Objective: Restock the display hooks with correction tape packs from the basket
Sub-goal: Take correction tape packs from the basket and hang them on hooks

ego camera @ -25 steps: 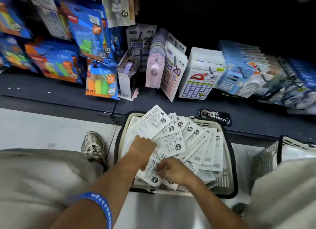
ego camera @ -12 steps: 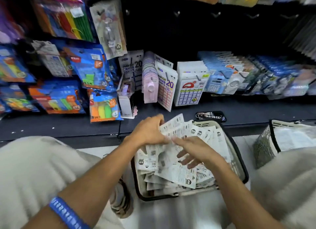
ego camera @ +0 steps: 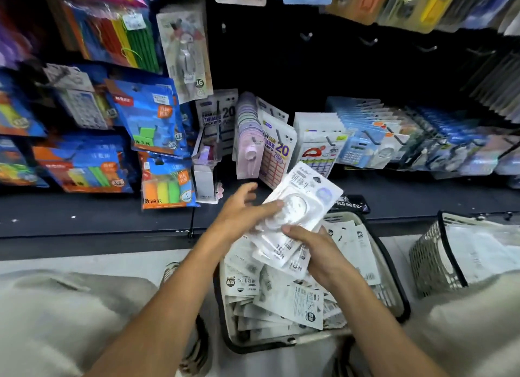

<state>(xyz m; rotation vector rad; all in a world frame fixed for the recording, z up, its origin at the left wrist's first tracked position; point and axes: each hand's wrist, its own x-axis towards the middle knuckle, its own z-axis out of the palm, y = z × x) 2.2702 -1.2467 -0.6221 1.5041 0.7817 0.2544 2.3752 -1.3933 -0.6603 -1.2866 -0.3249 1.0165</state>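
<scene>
Packs (ego camera: 295, 216) lifted from basket (ego camera: 394, 300), both hands gripping, "15m" label

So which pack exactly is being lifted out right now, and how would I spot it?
Find the cream basket with the black rim on the floor below the shelf. Just above it, the left hand and right hand hold a small stack of white packs. The top pack faces up, showing a round white dispenser under clear plastic; the packs in the basket show printed backs.
</scene>
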